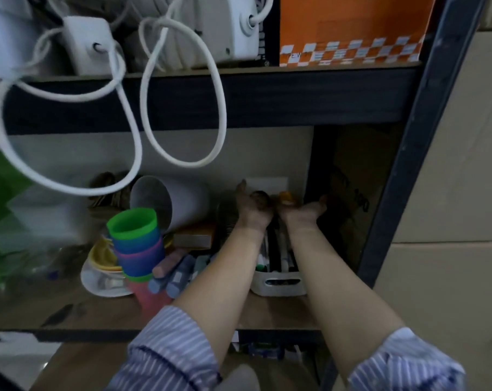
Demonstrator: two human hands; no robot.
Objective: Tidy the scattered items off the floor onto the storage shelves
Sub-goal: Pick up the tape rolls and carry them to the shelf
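Both my arms reach deep into the middle shelf [98,311]. At the back my left hand [253,210] has its thumb raised and its fingers curled round a small dark brown round item [260,197]. Right beside it, my right hand [302,213] spreads its thumb to the right, with an orange-topped item [285,196] at its fingertips. Shadow and blur hide whether those fingers grip it. Under my forearms stands a white basket [278,283] holding several markers.
A stack of coloured cups [134,244] and a tipped white pot [171,201] sit left of my arms, above chalk sticks [171,275] and a bowl. A brown carton [352,193] fills the shelf's right end. White cable loops [182,114] hang from the upper shelf beside an orange box [352,29].
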